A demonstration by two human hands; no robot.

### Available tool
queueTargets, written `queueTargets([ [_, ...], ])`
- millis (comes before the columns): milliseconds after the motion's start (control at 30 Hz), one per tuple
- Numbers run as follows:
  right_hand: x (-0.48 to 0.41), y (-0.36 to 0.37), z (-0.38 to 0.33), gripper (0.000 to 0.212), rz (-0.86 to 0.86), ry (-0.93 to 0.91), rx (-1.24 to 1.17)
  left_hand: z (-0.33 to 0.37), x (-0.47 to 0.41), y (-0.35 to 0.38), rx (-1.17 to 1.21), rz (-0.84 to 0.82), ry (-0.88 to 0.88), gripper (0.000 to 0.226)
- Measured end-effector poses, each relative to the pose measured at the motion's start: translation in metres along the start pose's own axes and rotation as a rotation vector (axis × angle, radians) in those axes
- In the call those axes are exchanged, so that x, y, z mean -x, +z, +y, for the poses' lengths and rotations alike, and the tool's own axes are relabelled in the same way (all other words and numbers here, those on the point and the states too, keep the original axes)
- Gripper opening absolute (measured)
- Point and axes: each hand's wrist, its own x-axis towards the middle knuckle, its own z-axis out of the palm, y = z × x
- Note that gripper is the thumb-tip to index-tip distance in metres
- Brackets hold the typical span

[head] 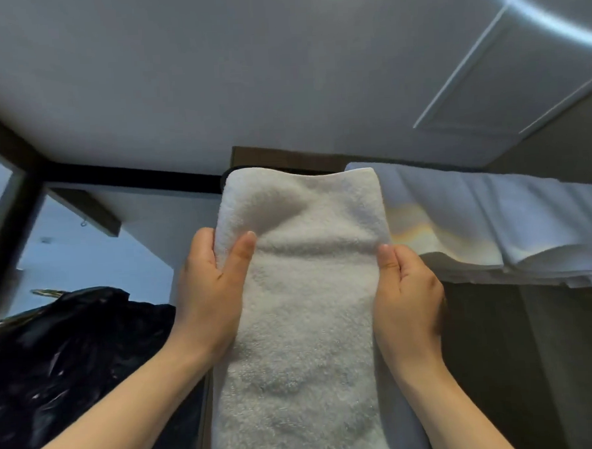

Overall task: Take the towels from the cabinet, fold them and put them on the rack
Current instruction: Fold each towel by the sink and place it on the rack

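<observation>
A folded white terry towel (302,309) hangs over a high rail in the middle of the view, its top fold at about head height. My left hand (210,290) grips its left edge, thumb on the front face and fingers behind. My right hand (408,294) holds the right edge at the same height, thumb against the front and fingers wrapped behind. The rail itself is hidden under the cloth. To the right, white folded linen (493,221) hangs draped over the same level.
A black plastic bag (71,356) bulges at the lower left. Dark panelling (535,366) fills the lower right below the linen. A dark frame (9,212) with glass stands at the far left. The white ceiling (245,72) is close overhead.
</observation>
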Motion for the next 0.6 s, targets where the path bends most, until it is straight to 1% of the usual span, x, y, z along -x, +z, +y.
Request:
queueTargets([
  [67,-0.010,0.005,0.005,0.042,0.000,0.009,-0.064,0.004,-0.010,0.004,-0.042,-0.008,0.012,0.037],
  [133,-0.019,0.011,0.008,0.038,0.009,-0.001,-0.126,0.006,-0.020,0.007,-0.050,-0.007,0.008,0.034],
  [167,-0.024,0.014,0.009,0.031,0.026,-0.006,-0.160,0.006,-0.025,0.009,-0.061,0.008,0.017,0.030],
  [233,-0.036,0.021,0.009,0.010,0.087,-0.039,-0.216,0.007,-0.038,0.013,-0.077,0.057,0.067,0.018],
  [267,-0.041,0.024,0.009,0.006,0.114,-0.079,-0.218,0.008,-0.044,0.014,-0.064,0.071,0.094,0.017],
  [333,-0.054,0.026,0.011,0.008,0.106,-0.199,-0.159,0.007,-0.056,0.016,-0.032,0.077,0.133,0.021],
  [367,-0.060,0.027,0.012,0.013,0.083,-0.252,-0.127,0.005,-0.062,0.016,-0.025,0.073,0.155,0.020],
  [433,-0.070,0.028,0.015,0.029,0.041,-0.321,-0.089,0.000,-0.070,0.015,-0.027,0.039,0.220,0.013],
  [467,-0.074,0.029,0.014,0.032,0.030,-0.333,-0.081,-0.003,-0.074,0.014,-0.022,0.014,0.251,0.010],
  [533,-0.080,0.033,0.011,0.032,-0.001,-0.334,-0.061,-0.009,-0.082,0.014,0.003,-0.031,0.291,0.012],
  [600,-0.083,0.036,0.010,0.030,-0.066,-0.313,-0.038,-0.015,-0.091,0.013,0.031,-0.066,0.275,0.014],
])
